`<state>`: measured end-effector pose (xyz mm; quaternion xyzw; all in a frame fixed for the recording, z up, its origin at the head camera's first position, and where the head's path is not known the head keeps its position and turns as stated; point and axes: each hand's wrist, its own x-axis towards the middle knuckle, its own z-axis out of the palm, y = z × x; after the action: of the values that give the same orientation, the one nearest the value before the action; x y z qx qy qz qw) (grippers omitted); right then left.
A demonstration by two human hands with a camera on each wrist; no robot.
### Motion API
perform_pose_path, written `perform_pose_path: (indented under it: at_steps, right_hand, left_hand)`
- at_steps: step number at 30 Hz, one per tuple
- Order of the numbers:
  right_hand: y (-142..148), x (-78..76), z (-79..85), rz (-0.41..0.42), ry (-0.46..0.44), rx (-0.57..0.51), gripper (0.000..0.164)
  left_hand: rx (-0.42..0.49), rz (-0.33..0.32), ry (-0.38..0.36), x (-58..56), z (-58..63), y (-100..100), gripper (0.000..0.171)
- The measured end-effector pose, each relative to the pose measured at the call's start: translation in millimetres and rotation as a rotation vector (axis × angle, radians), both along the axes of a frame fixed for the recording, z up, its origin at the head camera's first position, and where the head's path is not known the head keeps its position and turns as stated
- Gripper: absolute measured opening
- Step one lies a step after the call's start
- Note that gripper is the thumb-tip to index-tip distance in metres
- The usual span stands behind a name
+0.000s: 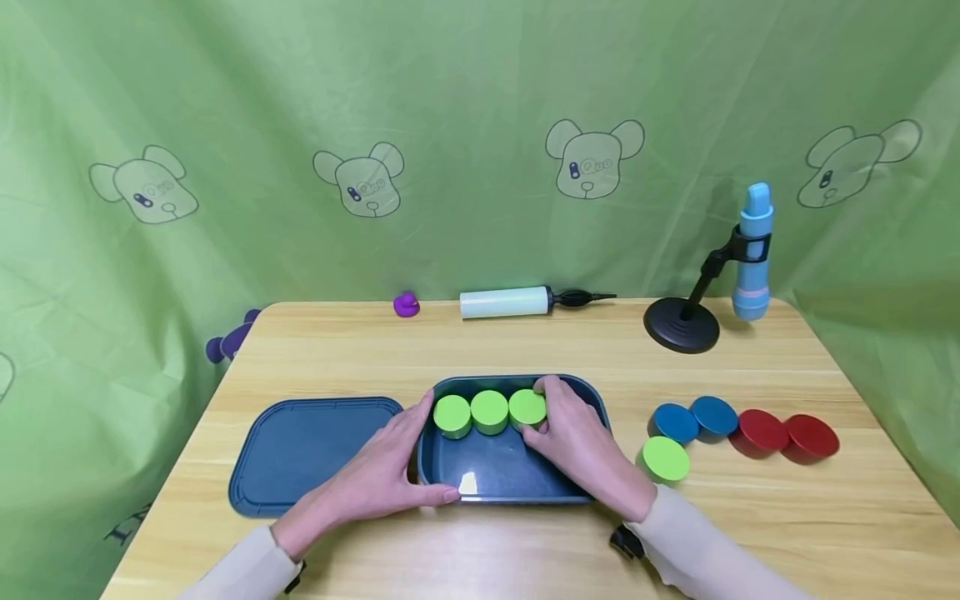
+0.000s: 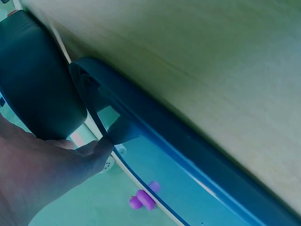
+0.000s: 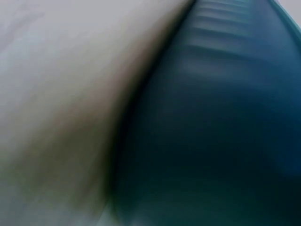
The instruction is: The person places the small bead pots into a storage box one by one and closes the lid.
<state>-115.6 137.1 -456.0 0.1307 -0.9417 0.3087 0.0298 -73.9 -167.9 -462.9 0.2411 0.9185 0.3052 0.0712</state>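
A dark blue rectangular box (image 1: 495, 475) stands on the table, and three light green round blocks (image 1: 490, 408) sit in a row along its far side. My right hand (image 1: 581, 437) reaches into the box and grips the rightmost green block (image 1: 527, 407) between thumb and fingers. Against the box's left side rests my left hand (image 1: 375, 467), its fingers straight along the left rim and its thumb stretched toward the front edge. To the left lies a flat dark blue lid (image 1: 300, 454), large in the left wrist view. Blur hides the right fingers in the right wrist view.
Right of the box lie another green block (image 1: 664, 460), two blue blocks (image 1: 714, 418) and two red blocks (image 1: 759, 433). Along the back are a small purple duck (image 1: 407, 304), a hand pump (image 1: 506, 302) and a black stand (image 1: 682, 325) holding a light blue microphone-shaped object (image 1: 752, 267).
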Motion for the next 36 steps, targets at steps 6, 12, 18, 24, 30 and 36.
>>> perform_pose_path:
  at_steps: [6, 12, 18, 24, 30, 36]
  right_hand:
    - [0, 1.0, 1.5, -0.005, 0.001, 0.017, 0.058]
    - [5, 4.6, 8.9, -0.019, 0.002, -0.003, 0.065]
    - [13, 10.4, 14.9, -0.022, 0.001, -0.052, 0.063]
    - [22, 18.3, 20.3, -0.015, -0.018, -0.068, 0.061]
    - [29, 22.4, 23.2, -0.029, -0.017, -0.069, 0.06]
    - [38, 28.1, 25.1, -0.032, 0.05, -0.094, 0.056]
  left_hand:
    - [-0.003, -0.002, 0.008, -1.5, -1.1, 0, 0.134]
    - [-0.006, 0.002, 0.004, -2.4, -1.2, 1, 0.133]
    - [-0.007, 0.002, -0.003, -2.1, -0.7, 1, 0.134]
    - [-0.002, 0.011, -0.005, -0.9, -1.8, 0, 0.133]
    - [0.001, 0.009, -0.005, -0.7, -2.2, 0, 0.133]
    - [0.001, 0.01, -0.005, -0.4, -2.3, -1, 0.133]
